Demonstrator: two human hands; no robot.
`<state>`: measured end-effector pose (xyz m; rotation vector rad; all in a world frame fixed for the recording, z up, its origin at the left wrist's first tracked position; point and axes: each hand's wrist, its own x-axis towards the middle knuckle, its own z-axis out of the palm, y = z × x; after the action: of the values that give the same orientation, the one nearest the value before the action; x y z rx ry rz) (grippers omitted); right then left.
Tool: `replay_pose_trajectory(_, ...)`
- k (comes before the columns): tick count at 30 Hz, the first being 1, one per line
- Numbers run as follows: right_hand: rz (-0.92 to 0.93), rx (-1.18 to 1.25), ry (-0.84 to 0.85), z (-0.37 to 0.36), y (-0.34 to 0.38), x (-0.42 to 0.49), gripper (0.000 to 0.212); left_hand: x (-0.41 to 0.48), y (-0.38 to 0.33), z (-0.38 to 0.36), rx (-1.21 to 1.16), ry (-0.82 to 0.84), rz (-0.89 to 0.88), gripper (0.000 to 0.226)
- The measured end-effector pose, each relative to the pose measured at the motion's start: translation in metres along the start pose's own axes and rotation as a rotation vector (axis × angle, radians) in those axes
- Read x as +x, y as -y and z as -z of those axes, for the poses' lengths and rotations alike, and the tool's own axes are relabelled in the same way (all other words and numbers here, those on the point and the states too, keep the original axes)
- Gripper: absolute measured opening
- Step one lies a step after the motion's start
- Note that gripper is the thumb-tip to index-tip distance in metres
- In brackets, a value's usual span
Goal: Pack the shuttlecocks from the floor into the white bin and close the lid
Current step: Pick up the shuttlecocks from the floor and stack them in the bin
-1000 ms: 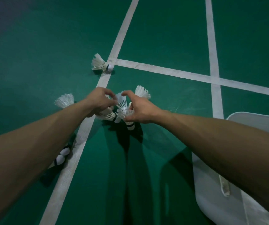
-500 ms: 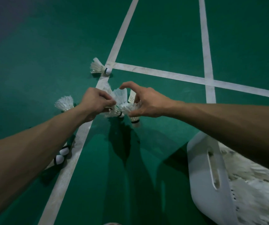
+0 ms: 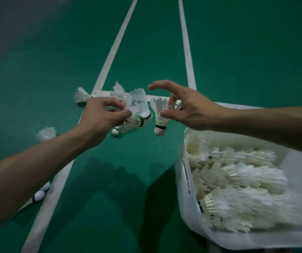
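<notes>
The left hand (image 3: 101,115) gripped a bunch of shuttlecocks (image 3: 137,110). The right hand (image 3: 188,108) pinched a single shuttlecock (image 3: 160,117) just beyond the far-left rim of the heaped white bin (image 3: 180,172). Open green floor (image 3: 119,179) lay between the arms.

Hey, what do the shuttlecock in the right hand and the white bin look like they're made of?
Shuttlecock: apparently real feathers, matte white with separate quills showing; its rounded base looks smooth and white, dark-banded, core material unclear.
White bin: probably plastic, smooth and slightly translucent, with a moulded handle slot.
</notes>
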<state>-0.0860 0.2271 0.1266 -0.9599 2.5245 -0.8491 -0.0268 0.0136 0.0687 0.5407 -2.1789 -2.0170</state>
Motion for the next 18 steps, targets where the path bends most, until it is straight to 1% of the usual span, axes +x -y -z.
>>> replay_pose_trajectory(6,-0.106,0.056,-0.129,0.035,-0.028,-0.065,0.05,-0.035,-0.042,-0.064,-0.109,0.102,-0.034,0.01)
replay_pose_trajectory(9,-0.158,0.071,-0.167,0.04,-0.047,-0.091,0.05,-0.046,-0.051,-0.096,-0.125,0.162,-0.028,0.013)
replay_pose_trajectory(11,-0.198,0.105,-0.208,0.04,-0.058,-0.104,0.044,-0.05,-0.051,-0.113,-0.111,0.201,-0.023,0.018)
replay_pose_trajectory(14,-0.239,0.144,-0.249,0.037,-0.075,-0.124,0.036,-0.053,-0.05,-0.135,-0.087,0.197,0.003,0.028)
replay_pose_trajectory(18,-0.281,0.2,-0.296,0.02,-0.096,-0.142,0.036,-0.053,-0.048,-0.145,-0.03,0.131,0.033,0.018)
